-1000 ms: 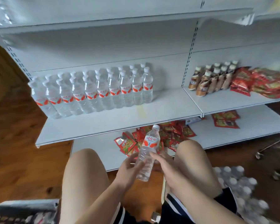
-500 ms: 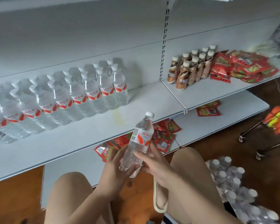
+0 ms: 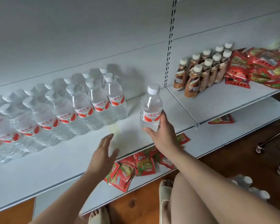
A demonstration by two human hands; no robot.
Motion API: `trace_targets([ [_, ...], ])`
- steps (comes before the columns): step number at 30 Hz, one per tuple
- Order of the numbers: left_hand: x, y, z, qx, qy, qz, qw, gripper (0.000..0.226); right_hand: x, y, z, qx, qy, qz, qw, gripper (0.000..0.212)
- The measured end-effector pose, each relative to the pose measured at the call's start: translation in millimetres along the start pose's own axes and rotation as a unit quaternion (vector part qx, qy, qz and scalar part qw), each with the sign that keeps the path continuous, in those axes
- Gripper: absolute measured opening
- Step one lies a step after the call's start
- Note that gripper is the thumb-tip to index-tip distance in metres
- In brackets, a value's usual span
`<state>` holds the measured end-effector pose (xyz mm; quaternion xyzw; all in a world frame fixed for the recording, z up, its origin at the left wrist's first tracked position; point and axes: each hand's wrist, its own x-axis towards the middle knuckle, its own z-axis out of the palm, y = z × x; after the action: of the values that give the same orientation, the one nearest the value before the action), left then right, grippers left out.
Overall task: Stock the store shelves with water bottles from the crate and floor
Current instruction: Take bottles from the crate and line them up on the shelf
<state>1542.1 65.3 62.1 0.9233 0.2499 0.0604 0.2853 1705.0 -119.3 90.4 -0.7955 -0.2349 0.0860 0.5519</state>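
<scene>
The left hand (image 3: 103, 152) and the right hand (image 3: 163, 135) are bare, with slim fingers; the left forearm (image 3: 68, 196) and the right forearm (image 3: 200, 167) are likewise uncovered as far as the frame's edge; the right leg (image 3: 192, 204) is bare over the knee and the stretch of thigh that shows; the right foot wears a pale cream slide sandal (image 3: 164, 193), with one broad band across the instep and an open front where the toes show; the left sandal (image 3: 105, 215) matches it in colour, and only its toe end is in view at the bottom edge.
</scene>
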Motion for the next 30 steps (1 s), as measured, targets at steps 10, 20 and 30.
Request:
trace_targets([
  [10, 19.4, -55.1, 23.5, 0.162, 0.007, 0.073, 0.984, 0.061, 117.0, 11.5, 46.9, -0.115, -0.093, -0.042, 0.988, 0.073],
  [20, 20.6, -56.8, 25.7, 0.170, 0.025, 0.095, 0.980, 0.056, 197.1, -10.3, 87.9, -0.253, -0.122, -0.002, 0.960, 0.050],
  [30, 15.6, -49.3, 6.7, -0.042, -0.010, 0.010, 0.999, 0.063, 100.7, -4.3, 67.2, -0.131, 0.027, 0.102, 0.986, 0.034],
])
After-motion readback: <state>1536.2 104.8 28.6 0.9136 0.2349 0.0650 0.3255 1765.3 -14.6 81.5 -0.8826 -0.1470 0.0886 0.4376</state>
